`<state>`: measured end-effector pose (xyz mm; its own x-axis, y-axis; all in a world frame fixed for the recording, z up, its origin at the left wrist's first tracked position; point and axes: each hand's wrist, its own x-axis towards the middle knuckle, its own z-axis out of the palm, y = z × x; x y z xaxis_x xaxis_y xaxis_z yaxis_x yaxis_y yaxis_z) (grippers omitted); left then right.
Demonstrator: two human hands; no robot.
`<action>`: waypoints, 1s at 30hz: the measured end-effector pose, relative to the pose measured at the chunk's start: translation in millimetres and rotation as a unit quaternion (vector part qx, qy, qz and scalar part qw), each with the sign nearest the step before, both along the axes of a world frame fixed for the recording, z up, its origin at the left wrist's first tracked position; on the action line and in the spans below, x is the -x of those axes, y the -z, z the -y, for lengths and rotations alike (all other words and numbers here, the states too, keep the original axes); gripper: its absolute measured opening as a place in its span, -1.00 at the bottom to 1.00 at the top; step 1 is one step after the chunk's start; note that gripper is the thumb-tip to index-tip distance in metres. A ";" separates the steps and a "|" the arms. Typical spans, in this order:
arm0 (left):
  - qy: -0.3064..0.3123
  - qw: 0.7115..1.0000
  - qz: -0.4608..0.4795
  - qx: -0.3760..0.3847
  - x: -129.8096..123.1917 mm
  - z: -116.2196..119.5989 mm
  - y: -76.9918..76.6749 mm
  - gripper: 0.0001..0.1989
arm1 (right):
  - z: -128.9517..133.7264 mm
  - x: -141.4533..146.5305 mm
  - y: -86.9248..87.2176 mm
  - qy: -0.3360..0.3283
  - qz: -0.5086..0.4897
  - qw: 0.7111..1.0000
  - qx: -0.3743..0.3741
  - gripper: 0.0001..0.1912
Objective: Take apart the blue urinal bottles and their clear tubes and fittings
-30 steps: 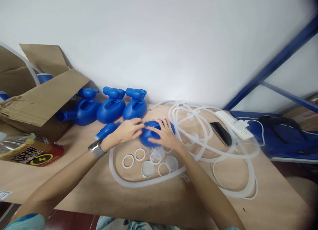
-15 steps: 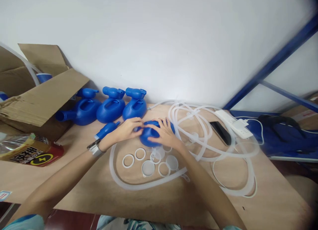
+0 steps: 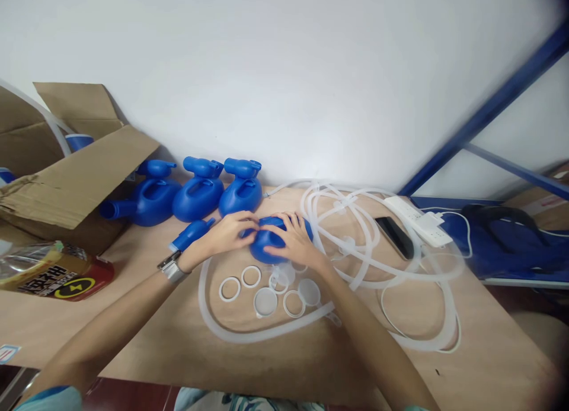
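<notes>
A blue plastic urinal bottle (image 3: 274, 252) lies on its side on the table in front of me. My right hand (image 3: 291, 239) lies over its top, fingers spread and curved round the body, gripping it. At the bottle's left end is my left hand (image 3: 237, 230), its fingers bent and thumb pressed in near the neck; what exactly they pinch there is hidden. Beside my left wrist lies a loose blue spout piece (image 3: 192, 234). Just below the bottle are white rings (image 3: 230, 289) and translucent caps (image 3: 265, 302), several in all.
More blue urinal bottles (image 3: 198, 196) stand along the wall beside an open cardboard box (image 3: 80, 174). A labelled drink bottle (image 3: 57, 272) lies at left. Coiled clear tubing (image 3: 368, 239), a phone (image 3: 394, 237) and a power strip (image 3: 418, 221) occupy the right; one tube (image 3: 249, 337) curves in front.
Both hands stay on the bottle. The left fingers have shifted very slightly at its left end; otherwise only the view has moved a little.
</notes>
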<state>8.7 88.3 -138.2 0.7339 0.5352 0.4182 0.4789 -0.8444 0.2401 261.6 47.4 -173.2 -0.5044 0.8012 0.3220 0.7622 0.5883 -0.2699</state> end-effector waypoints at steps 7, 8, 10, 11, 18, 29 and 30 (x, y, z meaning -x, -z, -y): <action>-0.021 0.999 0.000 -0.029 -0.1 3.1 1.9 -0.83 | 0.3 -1.1 1.7 -0.009 0.018 1.000 -0.002 -0.46; -0.025 0.999 -0.005 -0.032 -0.5 3.2 1.9 -0.82 | 0.2 -1.3 2.1 -0.010 0.018 1.000 -0.003 -0.46; -0.031 0.999 -0.018 -0.037 -1.2 3.6 1.8 -0.79 | 0.1 -1.9 3.2 -0.014 0.019 1.000 -0.010 -0.46; -0.034 0.998 -0.026 -0.039 -1.5 4.0 1.6 -0.77 | 0.2 -2.1 3.8 -0.016 0.020 1.000 -0.015 -0.46; -0.078 0.992 -0.088 -0.053 -4.9 8.0 -2.6 -0.69 | 0.5 -0.3 6.9 -0.008 0.026 0.999 -0.029 -0.44; -0.137 0.986 -0.092 0.022 11.3 15.4 -22.8 -0.55 | 1.6 -0.1 1.9 0.007 0.027 1.000 -0.008 -0.34; -0.170 0.982 -0.063 0.059 21.7 15.8 -24.3 -0.52 | 1.3 -0.1 2.3 0.008 0.025 1.000 -0.007 -0.30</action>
<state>-13.0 72.4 -113.9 0.5470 0.7971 0.2557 0.7603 -0.6009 0.2469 261.7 46.2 -175.5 -0.5064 0.8052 0.3086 0.7844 0.5788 -0.2229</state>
